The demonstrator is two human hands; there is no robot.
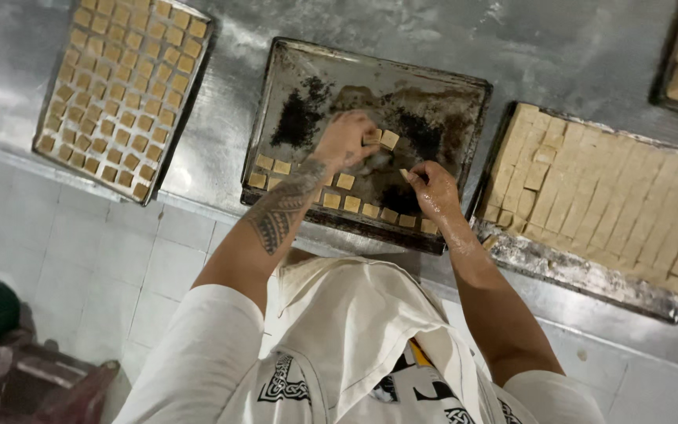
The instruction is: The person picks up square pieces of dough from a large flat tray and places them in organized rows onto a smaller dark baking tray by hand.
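We see small tan dough squares (344, 181) in rows along the near edge of the dark baking tray (449, 94). Our left hand (344, 141) reaches over the tray's middle, fingers closed on two squares at its tips. Our right hand (433, 191) hovers near the near-right corner, pinching one small piece (404, 173).

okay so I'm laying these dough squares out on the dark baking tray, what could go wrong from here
The middle tray sits with its near edge close to the counter's front edge; a nudge from your forearms might tip it. The left hand holds several dough squares loosely, so one may drop crooked. The right hand looks floury; its square could slip.
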